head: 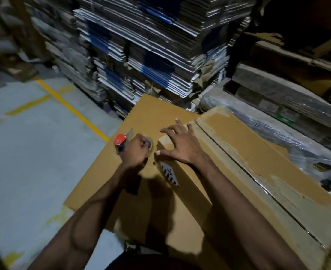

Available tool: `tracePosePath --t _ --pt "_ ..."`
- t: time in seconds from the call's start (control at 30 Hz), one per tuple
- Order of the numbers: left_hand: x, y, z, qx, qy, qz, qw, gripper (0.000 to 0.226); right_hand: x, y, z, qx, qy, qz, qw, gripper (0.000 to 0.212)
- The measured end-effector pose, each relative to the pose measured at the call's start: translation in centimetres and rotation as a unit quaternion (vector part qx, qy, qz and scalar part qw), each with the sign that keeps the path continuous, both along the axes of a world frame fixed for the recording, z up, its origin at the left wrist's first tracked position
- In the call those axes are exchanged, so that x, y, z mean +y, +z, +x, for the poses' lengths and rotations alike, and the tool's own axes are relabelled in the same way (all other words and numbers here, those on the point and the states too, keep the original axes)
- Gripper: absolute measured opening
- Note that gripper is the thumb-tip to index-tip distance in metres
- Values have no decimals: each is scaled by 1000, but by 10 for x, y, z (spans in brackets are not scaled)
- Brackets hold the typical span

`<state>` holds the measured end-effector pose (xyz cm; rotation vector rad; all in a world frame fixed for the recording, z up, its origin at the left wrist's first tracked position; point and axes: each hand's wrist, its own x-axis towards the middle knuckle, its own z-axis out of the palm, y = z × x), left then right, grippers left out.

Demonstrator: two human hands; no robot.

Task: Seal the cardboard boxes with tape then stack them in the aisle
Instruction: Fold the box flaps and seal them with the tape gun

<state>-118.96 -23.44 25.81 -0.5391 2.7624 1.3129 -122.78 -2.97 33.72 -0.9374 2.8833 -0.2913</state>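
Note:
A large brown cardboard box [238, 156] lies in front of me, its top flaps meeting along a seam with torn old tape. It rests partly on a flat brown cardboard sheet or lower box [151, 115]. My left hand [136, 151] grips a tape dispenser [121, 142] with a red part, held at the box's near left corner. My right hand [180, 145] lies flat with spread fingers on that corner of the box top. A white label with black stripes [169, 172] shows on the box's side.
Tall stacks of flattened cartons [151, 45] rise behind the box. Wrapped cardboard bundles [277, 117] lie at the right. At the left is grey floor [24, 143] with yellow lines [71, 108].

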Motion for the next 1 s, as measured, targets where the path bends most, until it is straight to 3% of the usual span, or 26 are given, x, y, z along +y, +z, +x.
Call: tracePosePath --t 0.07,0.13,0.27,0.43,0.5,0.57,0.63,0.7,0.83,0.93,1.0 --pt "-4 -29 38 -49 34 -145 988 62 -4 -3 -4 9 -4 3 1000 79" --pt "-1 -42 57 -91 85 -186 975 78 -7 -3 -6 26 -4 7 1000 71" --pt "3 -42 80 -132 217 -89 963 53 -12 -4 0 25 7 -1 1000 70" --pt "7 -4 76 -87 222 -128 963 31 -13 1 3 15 9 -8 1000 70" --pt "-3 11 62 -98 264 -45 958 32 -12 1 3 17 11 -17 1000 70" --pt "-9 20 53 -88 281 115 949 37 -9 -2 3 16 16 -28 999 71" --pt "2 34 52 -64 254 263 929 19 -6 -4 3 13 21 -36 999 73" --pt "17 54 52 -29 233 371 898 15 -6 -4 2 16 19 -41 999 75" --pt "35 88 50 18 122 566 815 23 1 1 6 -36 -2 -151 988 66" --pt "43 103 43 8 66 663 746 20 10 13 0 -103 -32 -320 941 47" --pt "48 112 38 2 44 712 701 20 13 27 -11 -125 -60 -376 916 42"
